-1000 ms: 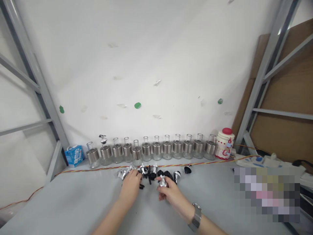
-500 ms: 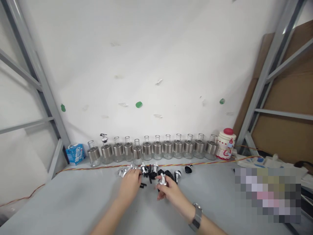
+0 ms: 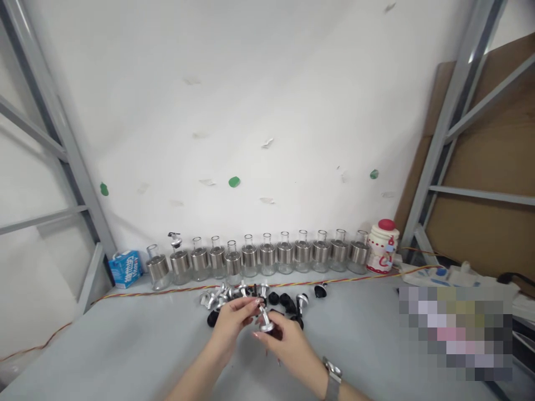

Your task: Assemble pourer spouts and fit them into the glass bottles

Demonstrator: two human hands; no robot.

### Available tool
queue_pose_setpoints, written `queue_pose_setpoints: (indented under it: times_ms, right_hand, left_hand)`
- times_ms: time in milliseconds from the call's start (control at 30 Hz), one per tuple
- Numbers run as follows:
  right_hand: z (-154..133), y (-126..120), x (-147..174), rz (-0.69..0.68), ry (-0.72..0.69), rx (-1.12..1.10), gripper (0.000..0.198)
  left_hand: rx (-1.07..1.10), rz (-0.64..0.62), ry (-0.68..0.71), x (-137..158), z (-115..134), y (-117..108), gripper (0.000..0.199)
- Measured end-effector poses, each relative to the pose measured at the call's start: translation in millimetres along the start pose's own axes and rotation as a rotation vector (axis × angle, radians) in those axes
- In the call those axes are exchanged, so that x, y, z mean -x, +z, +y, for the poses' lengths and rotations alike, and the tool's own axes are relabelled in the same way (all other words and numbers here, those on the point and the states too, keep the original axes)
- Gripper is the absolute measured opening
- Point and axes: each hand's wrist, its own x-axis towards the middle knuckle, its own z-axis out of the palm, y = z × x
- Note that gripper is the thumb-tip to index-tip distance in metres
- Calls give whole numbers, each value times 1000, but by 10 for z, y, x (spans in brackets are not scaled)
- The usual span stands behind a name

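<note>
Low over the table, my right hand point(image 3: 288, 340) grips a silver pour spout point(image 3: 266, 321), its wide round base toward me and its narrow end pointing away. My left hand point(image 3: 236, 320) is closed in a pinch right at that narrow end. What sits between the left fingertips is too small to make out. Behind and around both hands lies a loose pile: silver spout pieces point(image 3: 217, 295) on the left, black stopper parts point(image 3: 287, 301) on the right. Another silver spout point(image 3: 302, 302) leans at the pile's right side, and a black-based one point(image 3: 320, 291) lies beyond it.
Along the wall stands a row of several glass bottles with steel sleeves point(image 3: 267, 254); one at the left carries a spout point(image 3: 175, 240). A blue carton point(image 3: 125, 269) and a white jar with red lid point(image 3: 381, 250) flank them. A twisted cord point(image 3: 167, 291) runs in front.
My left hand has left the pile and come to the spout's narrow end. The spout in my right hand has moved slightly left and toward me. The view has shifted a little.
</note>
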Motion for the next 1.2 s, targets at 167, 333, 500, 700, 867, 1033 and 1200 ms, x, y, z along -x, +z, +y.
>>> queue_pose_setpoints:
  times_ms: [167,333,500,700,867,1033,1200]
  right_hand:
    - [-55,2,17,-16,24,-22,19]
    - [-21,19,13,-31,51,-67,22]
    - [62,45,-8,-59,77,-129,26]
    - [89,48,-33,-61,107,-166,28]
    - [77,47,-39,-65,109,-173,30]
    - [35,45,-51,-92,142,-244,34]
    - [-1,23,-63,-156,171,-345,38]
  left_hand:
    - [-15,14,4,13,-2,25,32]
    - [-79,21,54,35,45,31,30]
    - [-168,32,124,44,76,36,25]
    - [-184,32,138,58,98,44,22]
    - [-159,32,145,77,91,65,21]
    - [-153,41,156,81,93,76,24]
    - [-150,44,155,80,104,76,24]
